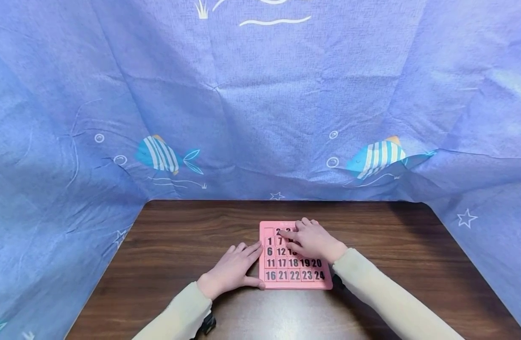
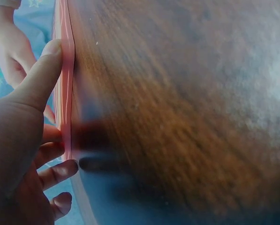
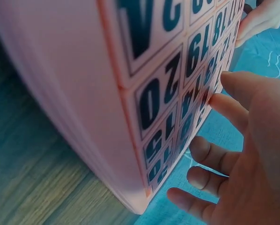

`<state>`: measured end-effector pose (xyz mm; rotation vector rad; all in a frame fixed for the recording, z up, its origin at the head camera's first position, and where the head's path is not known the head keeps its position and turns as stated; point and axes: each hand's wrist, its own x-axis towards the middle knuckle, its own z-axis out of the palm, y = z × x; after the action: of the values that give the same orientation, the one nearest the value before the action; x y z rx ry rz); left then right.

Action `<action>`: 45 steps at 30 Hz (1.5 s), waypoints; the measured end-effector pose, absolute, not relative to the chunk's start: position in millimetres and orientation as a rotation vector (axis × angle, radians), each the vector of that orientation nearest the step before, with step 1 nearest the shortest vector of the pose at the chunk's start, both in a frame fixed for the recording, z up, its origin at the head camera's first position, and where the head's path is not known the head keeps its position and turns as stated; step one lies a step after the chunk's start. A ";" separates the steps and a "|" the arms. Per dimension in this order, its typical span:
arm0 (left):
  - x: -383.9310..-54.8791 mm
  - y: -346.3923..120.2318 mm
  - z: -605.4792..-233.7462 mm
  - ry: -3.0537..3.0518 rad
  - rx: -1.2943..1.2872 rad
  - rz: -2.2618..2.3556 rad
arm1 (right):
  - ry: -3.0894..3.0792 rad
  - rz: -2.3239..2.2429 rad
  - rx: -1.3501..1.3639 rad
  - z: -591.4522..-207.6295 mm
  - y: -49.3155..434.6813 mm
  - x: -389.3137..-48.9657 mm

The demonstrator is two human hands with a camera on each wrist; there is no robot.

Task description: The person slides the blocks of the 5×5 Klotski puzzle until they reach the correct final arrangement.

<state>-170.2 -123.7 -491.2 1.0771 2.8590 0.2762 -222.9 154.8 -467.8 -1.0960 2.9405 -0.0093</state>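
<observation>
A pink number slide puzzle (image 1: 296,285) lies flat on the table, its square tiles printed with black numbers. Its top left slot is vacant, with tile 2 (image 1: 278,231) to the right of it and tile 1 (image 1: 269,242) below. My left hand (image 1: 231,267) rests against the puzzle's left side, thumb at the lower corner and fingertips higher along the edge. From the right, my right hand (image 1: 313,241) reaches over the upper rows, its extended index fingertip at the lower part of tile 2. Several upper right tiles are hidden beneath this hand in the head view.
The dark wood-grain table (image 1: 192,226) has rounded far corners. Behind and beside it hangs a blue cloth (image 1: 260,118) printed with striped fish, bubbles and stars. A dark strap piece (image 1: 208,323) shows at the left wrist, under the light sleeve (image 1: 175,314).
</observation>
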 end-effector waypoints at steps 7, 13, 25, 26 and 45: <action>-171.2 -123.0 -488.1 2.853 1.080 0.286 | 2.936 -0.036 -1.183 -467.5 154.6 -221.8; -170.7 -123.1 -487.3 2.849 1.077 0.296 | 2.857 -0.031 -1.349 -469.7 146.3 -217.4; -169.1 -121.7 -491.5 2.858 1.088 0.281 | 2.931 -0.022 -1.190 -473.9 140.4 -223.6; -168.7 -121.4 -491.8 2.858 1.085 0.282 | 2.923 -0.022 -1.182 -473.9 140.7 -222.9; -168.7 -123.5 -490.4 2.869 1.082 0.296 | 2.913 -0.032 -1.399 -472.1 145.8 -200.6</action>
<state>-168.7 -123.5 -490.4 1.0821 2.8686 0.2961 -200.6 145.8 -472.1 -1.3995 2.9129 -0.0318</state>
